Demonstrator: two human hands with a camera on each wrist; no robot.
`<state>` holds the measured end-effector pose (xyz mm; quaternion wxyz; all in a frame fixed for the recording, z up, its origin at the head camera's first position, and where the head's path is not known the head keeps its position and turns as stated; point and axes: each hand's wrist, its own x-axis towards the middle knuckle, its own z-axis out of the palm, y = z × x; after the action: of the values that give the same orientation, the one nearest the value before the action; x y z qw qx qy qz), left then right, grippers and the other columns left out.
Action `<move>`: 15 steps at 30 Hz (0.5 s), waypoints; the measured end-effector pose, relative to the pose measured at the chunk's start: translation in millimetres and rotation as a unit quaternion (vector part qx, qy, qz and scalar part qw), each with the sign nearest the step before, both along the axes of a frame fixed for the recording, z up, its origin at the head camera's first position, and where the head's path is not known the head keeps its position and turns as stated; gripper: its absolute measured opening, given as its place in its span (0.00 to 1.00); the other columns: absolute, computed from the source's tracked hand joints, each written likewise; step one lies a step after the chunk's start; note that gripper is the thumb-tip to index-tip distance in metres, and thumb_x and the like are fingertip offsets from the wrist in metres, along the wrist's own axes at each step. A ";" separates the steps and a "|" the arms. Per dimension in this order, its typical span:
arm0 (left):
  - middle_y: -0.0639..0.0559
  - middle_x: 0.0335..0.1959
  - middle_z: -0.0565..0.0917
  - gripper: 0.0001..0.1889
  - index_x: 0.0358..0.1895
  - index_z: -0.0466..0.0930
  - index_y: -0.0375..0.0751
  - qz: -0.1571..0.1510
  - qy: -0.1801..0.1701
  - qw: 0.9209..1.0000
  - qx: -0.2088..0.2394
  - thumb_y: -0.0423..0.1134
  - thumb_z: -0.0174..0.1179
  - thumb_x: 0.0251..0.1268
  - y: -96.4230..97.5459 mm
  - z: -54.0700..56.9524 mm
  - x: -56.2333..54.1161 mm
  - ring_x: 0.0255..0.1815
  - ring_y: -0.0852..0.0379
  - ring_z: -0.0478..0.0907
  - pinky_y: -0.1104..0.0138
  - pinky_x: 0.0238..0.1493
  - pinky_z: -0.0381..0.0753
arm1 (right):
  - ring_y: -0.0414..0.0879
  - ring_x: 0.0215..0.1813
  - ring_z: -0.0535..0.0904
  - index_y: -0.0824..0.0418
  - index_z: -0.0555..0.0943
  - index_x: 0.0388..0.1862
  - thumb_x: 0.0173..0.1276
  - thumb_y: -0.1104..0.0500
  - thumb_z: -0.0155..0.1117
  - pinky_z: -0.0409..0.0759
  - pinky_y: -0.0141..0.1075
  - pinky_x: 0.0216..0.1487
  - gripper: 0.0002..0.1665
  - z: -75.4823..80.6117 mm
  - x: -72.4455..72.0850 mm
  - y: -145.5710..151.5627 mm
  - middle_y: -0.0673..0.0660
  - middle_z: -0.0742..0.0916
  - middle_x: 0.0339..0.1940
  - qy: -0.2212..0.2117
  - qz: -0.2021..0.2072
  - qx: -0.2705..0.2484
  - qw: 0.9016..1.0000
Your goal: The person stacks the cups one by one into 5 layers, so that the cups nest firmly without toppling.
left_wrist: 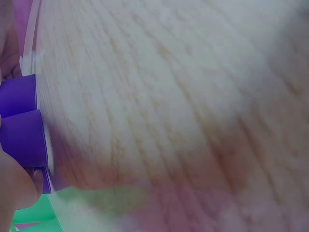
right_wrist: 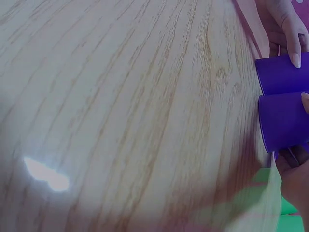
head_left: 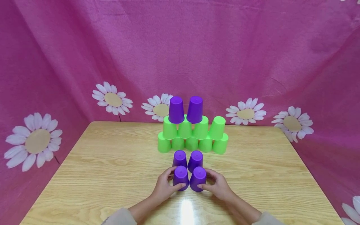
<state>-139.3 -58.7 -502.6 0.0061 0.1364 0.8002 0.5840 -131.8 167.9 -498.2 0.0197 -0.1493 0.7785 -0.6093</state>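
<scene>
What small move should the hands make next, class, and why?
Probably lift the near right purple cup with the right hand, which grips it, to bring it toward the right end of the upper green row: two purple cups stand on that row, while its rightmost cup has nothing on top.

- The head view is bright and evenly lit; a white glare streak (head_left: 187, 212) crosses the wooden tabletop (head_left: 112, 168) at the bottom.
- The left wrist view looks hazy, blurred, darker upper right.
- The right wrist view shows a glare spot (right_wrist: 47, 175) lower left.
</scene>
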 end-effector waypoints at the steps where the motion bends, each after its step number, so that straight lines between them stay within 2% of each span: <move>1: 0.41 0.50 0.80 0.31 0.55 0.72 0.34 0.000 0.003 1.000 0.000 0.37 0.72 0.45 -0.2 0.3 0.3 0.52 0.44 0.75 0.59 0.55 0.78 | 0.27 0.49 0.76 0.75 0.73 0.54 0.50 0.67 0.71 0.75 0.25 0.56 0.31 0.8 0.3 0.3 0.72 0.81 0.51 -0.004 -0.001 0.002 1.000; 9: 0.40 0.50 0.80 0.30 0.55 0.72 0.34 -0.004 0.005 1.000 0.000 0.36 0.72 0.44 -2.0 1.6 2.5 0.52 0.43 0.75 0.58 0.54 0.78 | 0.29 0.47 0.76 0.73 0.74 0.54 0.51 0.64 0.71 0.77 0.27 0.54 0.31 13.0 2.4 8.8 0.70 0.82 0.50 -0.016 -0.014 0.041 0.999; 15: 0.40 0.49 0.80 0.30 0.55 0.72 0.34 -0.012 0.011 1.000 -0.001 0.36 0.72 0.45 -2.1 2.6 1.3 0.51 0.43 0.76 0.61 0.53 0.79 | 0.29 0.46 0.77 0.74 0.73 0.54 0.50 0.67 0.71 0.76 0.25 0.54 0.31 20.9 0.7 16.0 0.71 0.81 0.50 -0.023 -0.032 0.032 0.999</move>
<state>-138.0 -60.8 -500.0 0.0045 0.1522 0.7994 0.5811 -131.2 183.9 -477.3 0.0233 -0.1096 0.8012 -0.5877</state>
